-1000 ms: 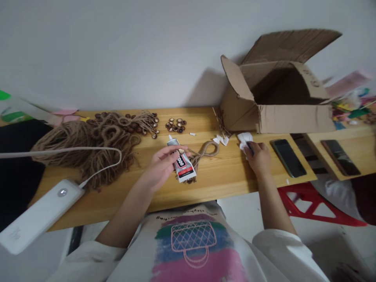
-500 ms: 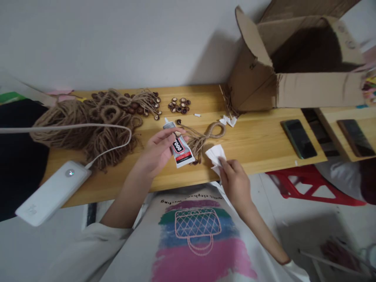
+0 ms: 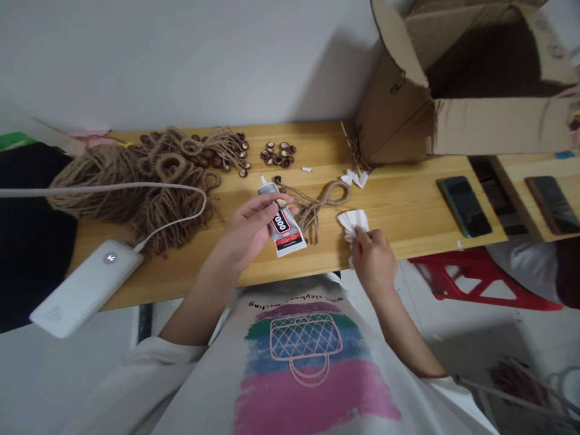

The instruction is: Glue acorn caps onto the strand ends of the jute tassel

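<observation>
My left hand (image 3: pixel 249 228) is closed on a glue tube (image 3: pixel 289 234) marked 7000, its nozzle pointing up and away from me; a small pale piece (image 3: pixel 281 203) shows at the fingertips. Right of it, my right hand (image 3: pixel 374 257) pinches a crumpled white tissue (image 3: pixel 354 221) over the front part of the wooden table (image 3: pixel 317 266). Between and beyond the hands lies a looped twine bundle (image 3: pixel 321 202), partly behind the tube, with a dark nut shell (image 3: pixel 277 180) at one strand's end.
Twine bundles (image 3: pixel 167 172) and a white power bank (image 3: pixel 86 289) with its cable are at left. Several nut shells (image 3: pixel 277 154), a small white cap (image 3: pixel 307 170) and tissue scraps (image 3: pixel 354 178) lie farther back. A cardboard box (image 3: pixel 498 127) and two phones (image 3: pixel 464 206) stand at right.
My right hand has moved right with the tissue, away from the twine bundle. My left hand still holds the tube, slightly farther right. The view has shifted a little.
</observation>
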The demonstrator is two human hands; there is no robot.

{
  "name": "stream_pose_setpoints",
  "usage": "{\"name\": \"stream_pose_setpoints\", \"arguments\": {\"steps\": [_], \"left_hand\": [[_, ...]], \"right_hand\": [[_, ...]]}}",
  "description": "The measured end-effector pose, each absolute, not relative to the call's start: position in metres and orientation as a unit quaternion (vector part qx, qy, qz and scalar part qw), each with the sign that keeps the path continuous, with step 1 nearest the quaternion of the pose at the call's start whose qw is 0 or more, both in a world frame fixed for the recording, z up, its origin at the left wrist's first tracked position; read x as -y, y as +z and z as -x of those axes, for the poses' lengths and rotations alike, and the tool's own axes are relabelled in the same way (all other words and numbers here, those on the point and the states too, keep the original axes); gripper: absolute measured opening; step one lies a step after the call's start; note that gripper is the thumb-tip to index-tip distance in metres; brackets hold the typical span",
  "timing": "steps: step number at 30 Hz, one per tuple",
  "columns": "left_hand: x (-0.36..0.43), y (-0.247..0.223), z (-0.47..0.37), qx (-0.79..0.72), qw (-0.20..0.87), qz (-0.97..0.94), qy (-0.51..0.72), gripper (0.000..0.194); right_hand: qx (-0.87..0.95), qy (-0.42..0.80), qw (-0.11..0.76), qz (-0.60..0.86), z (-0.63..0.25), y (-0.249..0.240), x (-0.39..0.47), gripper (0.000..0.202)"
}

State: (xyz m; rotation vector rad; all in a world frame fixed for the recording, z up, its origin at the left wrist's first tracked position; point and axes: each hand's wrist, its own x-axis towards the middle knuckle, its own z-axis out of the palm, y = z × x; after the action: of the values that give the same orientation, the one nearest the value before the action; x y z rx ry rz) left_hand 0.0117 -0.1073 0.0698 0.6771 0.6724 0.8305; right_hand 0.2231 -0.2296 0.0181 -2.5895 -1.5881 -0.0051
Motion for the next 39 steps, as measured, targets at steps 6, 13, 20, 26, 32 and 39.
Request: {"name": "stream_pose_setpoints", "arguments": {"steps": [6, 13, 20, 26, 32, 39], "left_hand": [[0.105, 0.071, -0.017, -0.306, 0.809, -0.315, 0.39, 0.028], [0.1, 0.07, -0.021, -0.316, 0.814, -0.304, 0.38, 0.029], [0.095, 0.067, -0.026, -0.315, 0.82, -0.301, 0.371, 0.029], [0.096, 0.071, -0.029, -0.331, 0.821, -0.282, 0.37, 0.029], [0.095, 0.07, -0.027, -0.335, 0.821, -0.271, 0.374, 0.029], [0.093, 0.068, -0.031, -0.322, 0.827, -0.28, 0.366, 0.028]], "right_hand": [[0.417, -0.007, 0.033, 0.908, -0.275, 0.022, 0.246, 0.035], [0.295, -0.038, 0.058, 0.953, -0.337, 0.028, 0.293, 0.02], [0.338, -0.019, -0.027, 0.941, -0.299, 0.053, 0.261, 0.039], [0.43, 0.055, -0.027, 0.901, -0.265, 0.028, 0.197, 0.036], [0.358, 0.038, -0.023, 0.933, -0.311, 0.032, 0.181, 0.041], [0.201, 0.013, -0.065, 0.977, -0.326, 0.033, 0.25, 0.042]]}}
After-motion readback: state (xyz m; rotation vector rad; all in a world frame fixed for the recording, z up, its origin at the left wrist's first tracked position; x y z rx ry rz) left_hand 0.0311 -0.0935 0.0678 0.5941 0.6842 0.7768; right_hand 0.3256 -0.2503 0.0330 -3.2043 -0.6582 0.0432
